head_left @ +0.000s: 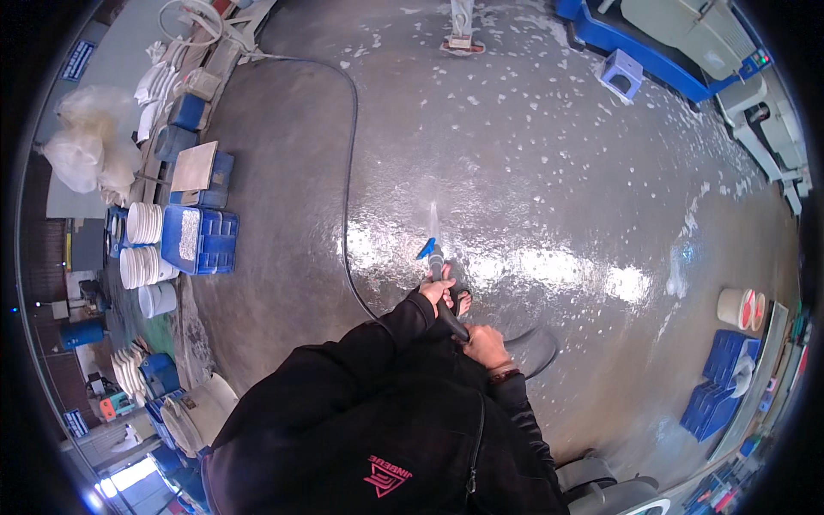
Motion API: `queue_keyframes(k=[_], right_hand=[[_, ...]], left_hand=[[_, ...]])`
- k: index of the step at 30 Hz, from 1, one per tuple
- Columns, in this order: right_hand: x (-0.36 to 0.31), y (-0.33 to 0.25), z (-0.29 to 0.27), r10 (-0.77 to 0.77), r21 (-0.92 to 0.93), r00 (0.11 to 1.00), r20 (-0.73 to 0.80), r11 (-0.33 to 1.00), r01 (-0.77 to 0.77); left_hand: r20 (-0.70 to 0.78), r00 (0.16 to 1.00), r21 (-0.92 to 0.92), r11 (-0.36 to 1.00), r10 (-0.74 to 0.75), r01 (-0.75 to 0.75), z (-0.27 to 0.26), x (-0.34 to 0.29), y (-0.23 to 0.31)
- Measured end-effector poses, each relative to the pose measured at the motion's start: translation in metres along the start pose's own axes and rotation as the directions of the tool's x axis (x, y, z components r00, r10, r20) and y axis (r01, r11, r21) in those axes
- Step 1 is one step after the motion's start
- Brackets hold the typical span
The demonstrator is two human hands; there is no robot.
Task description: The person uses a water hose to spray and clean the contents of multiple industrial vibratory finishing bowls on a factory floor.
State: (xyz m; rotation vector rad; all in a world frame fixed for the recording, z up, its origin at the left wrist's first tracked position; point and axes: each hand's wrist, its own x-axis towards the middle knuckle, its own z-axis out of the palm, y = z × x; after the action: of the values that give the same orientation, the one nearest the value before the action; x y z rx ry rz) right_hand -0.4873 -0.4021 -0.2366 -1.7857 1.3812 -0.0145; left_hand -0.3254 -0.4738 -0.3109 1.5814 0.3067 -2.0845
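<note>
Both my hands grip a dark hose [449, 319] in front of my body. My left hand [436, 290] is wrapped round it just behind the grey nozzle [436, 255], which has a blue lever [426, 248] on its side. Further back, my right hand [487, 346] is closed on the hose close to my waist. A thin jet of water [433, 215] leaves the nozzle and points away from me onto the wet grey floor [481, 154]. My sandalled foot [463, 302] shows beside the hose. White foam patches lie across the far and right floor.
The hose trails along the left to the far wall, with a loop [541, 352] at my right. Blue crates [206, 242] and white buckets [146, 266] line the left. A purple stool [621, 75] stands by a blue machine [652, 60]. More crates [721, 382] sit right; another person's legs [462, 21] are ahead.
</note>
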Motion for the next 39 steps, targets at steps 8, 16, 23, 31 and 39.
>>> queue_keyframes(k=[8, 16, 23, 31, 39], right_hand=[[0.035, 0.008, -0.024, 0.097, 0.066, 0.993, -0.072, 0.994, -0.093], [0.094, 0.027, -0.119, 0.288, 0.187, 0.952, -0.101, 0.946, -0.266], [0.111, 0.049, -0.169, 0.410, 0.227, 0.909, -0.077, 0.895, -0.384], [0.120, 0.094, -0.195, 0.456, 0.262, 0.890, -0.025, 0.862, -0.434], [0.128, 0.165, -0.262, 0.357, 0.252, 0.934, 0.006, 0.903, -0.347]], left_hand=[[-0.045, 0.981, -0.035, 0.981, 0.188, -0.189, 0.051, 0.002, 0.039], [0.145, 0.981, 0.242, 0.957, 0.125, -0.157, 0.145, 0.080, 0.111], [0.218, 0.973, 0.418, 0.908, -0.071, -0.028, 0.207, 0.103, 0.134], [0.226, 0.938, 0.422, 0.895, -0.262, 0.148, 0.242, 0.134, 0.131], [0.191, 0.947, 0.548, 0.828, -0.257, 0.114, 0.337, 0.134, 0.140]])
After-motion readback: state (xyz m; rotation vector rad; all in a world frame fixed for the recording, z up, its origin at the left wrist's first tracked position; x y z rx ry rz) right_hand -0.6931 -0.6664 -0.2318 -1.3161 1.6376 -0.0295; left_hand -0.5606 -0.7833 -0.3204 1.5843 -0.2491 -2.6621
